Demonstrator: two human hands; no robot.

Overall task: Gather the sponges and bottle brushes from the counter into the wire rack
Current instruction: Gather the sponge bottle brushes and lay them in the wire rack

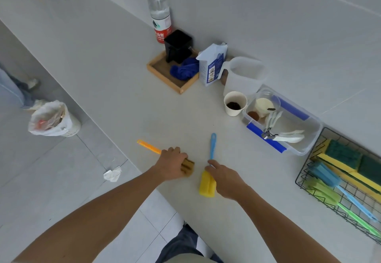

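Brushes under both hands: our left hand [172, 163] closes on the orange brush [148, 146] head, handle pointing far-left; our right hand [224, 179] pinches the yellow brush [207, 184], handle pointing away. Rack [305, 172] sits right, nearer the right hand.

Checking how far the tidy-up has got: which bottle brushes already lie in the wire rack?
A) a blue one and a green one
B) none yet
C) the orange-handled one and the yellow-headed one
A: a blue brush and a green brush lie in the wire rack beside the sponges.
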